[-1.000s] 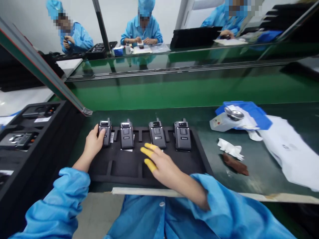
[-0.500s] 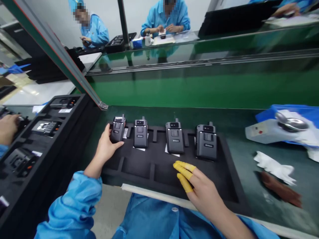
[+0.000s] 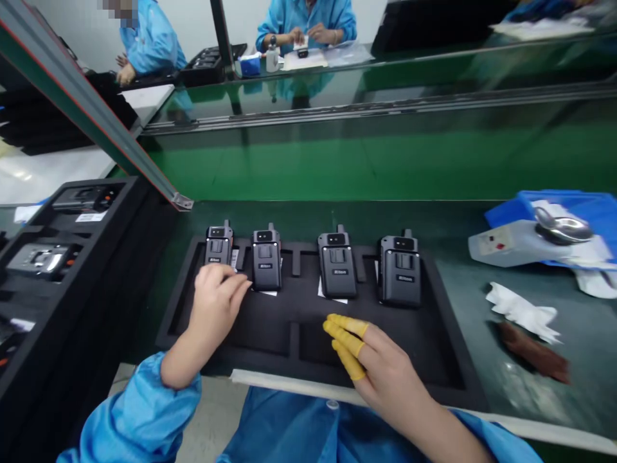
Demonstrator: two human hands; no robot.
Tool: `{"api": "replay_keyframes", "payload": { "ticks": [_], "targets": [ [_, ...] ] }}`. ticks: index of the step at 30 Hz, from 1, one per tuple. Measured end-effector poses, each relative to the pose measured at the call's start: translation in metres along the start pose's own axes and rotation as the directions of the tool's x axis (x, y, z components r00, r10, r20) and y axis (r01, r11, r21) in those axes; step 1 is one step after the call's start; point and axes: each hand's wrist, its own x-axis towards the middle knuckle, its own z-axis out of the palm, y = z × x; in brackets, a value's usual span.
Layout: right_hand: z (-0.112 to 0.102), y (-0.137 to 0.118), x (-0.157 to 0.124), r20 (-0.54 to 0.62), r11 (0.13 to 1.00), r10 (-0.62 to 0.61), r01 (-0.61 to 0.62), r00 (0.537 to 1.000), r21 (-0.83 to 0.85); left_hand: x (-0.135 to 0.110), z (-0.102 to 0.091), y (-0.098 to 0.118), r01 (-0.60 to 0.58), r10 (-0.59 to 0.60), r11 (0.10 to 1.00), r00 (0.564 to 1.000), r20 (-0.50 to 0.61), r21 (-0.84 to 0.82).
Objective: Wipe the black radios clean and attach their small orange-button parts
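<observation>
Several black handheld radios with stub antennas and "Riton" labels lie back side up in a row in a black foam tray [image 3: 450, 341]. My left hand [image 3: 212, 308], its fingers curled together, is in front of the leftmost radio [image 3: 219, 244] and hides its lower end. Nothing shows in its grasp. Just right of it is a second radio [image 3: 267, 260]. My right hand [image 3: 371, 354] hovers over the tray's front part with yellow finger cots on stretched fingers, holding nothing. Nearest beyond it are a third radio [image 3: 337, 263] and the rightmost radio [image 3: 400, 270]. White paper slips peek out beneath some radios.
A stacked foam tray [image 3: 123, 193] with more devices stands at left. To the right are a clear plastic bottle [image 3: 506, 241], a blue bin [image 3: 592, 209], crumpled tissue [image 3: 523, 312] and a brown cloth [image 3: 533, 350]. Co-workers sit beyond the green partition [image 3: 337, 161].
My left hand has come off the leftmost radio's side and moved right, its fingers curling in. My right hand stays nearly still. The view has shifted slightly.
</observation>
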Motion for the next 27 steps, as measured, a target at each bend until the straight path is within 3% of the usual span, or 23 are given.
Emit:
{"api": "replay_keyframes", "payload": {
  "ticks": [2,6,12,20,27],
  "targets": [
    [0.003,-0.008,0.011,0.039,0.998,-0.068,0.068,0.997,0.009,0.008,0.004,0.008,-0.161,0.161,0.987,0.985,0.064,-0.011],
    [0.016,-0.017,0.029,0.185,0.984,-0.177,0.169,0.967,0.058,0.020,0.014,0.012,-0.263,0.262,0.965,0.959,0.104,-0.008],
    [0.026,-0.014,0.029,0.388,0.985,-0.120,0.059,0.914,0.164,0.020,0.021,0.004,-0.295,0.295,0.956,0.952,0.088,-0.015],
    [0.027,-0.013,0.027,0.381,0.975,-0.086,-0.001,0.920,0.221,0.020,0.022,0.005,-0.291,0.292,0.956,0.951,0.103,-0.033],
    [0.029,-0.012,0.024,0.375,0.978,-0.100,0.021,0.922,0.208,0.018,0.022,0.004,-0.267,0.275,0.960,0.953,0.125,-0.080]
  ]
}}
